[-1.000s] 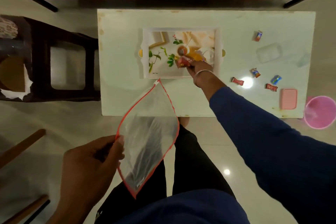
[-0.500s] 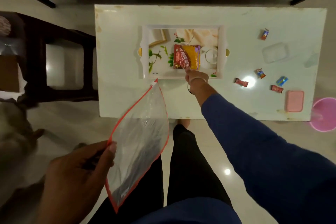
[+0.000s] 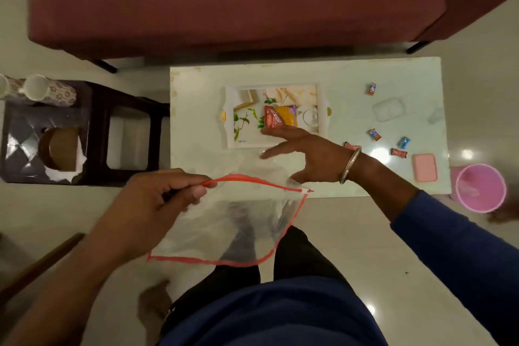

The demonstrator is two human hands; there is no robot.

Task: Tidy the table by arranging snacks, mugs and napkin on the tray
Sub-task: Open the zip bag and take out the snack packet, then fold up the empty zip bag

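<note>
A white tray [image 3: 229, 118] with a printed floral base sits on the white table [image 3: 337, 76]. A red and yellow snack packet [image 3: 280, 116] lies flat in the tray. My left hand [image 3: 157, 205] pinches the red top edge of a clear zip bag [image 3: 224, 230], held in front of the table's near edge. My right hand [image 3: 306, 154] hovers with spread fingers over the table's front, between the tray and the bag, holding nothing. Several small wrapped candies [image 3: 375, 134] lie scattered on the table's right part. Two patterned mugs [image 3: 47, 90] stand on a dark side stool at the left.
A pink box [image 3: 425, 167] and a clear lid [image 3: 389, 108] lie at the table's right end. A pink bucket [image 3: 480, 187] stands on the floor beside it. A maroon sofa [image 3: 224, 0] fills the back. The dark stool [image 3: 92, 132] also holds a brown round thing on paper.
My right hand let go of the snack packet in the tray and drew back toward the bag with fingers spread. My left hand swung the bag up and level, nearer the table.
</note>
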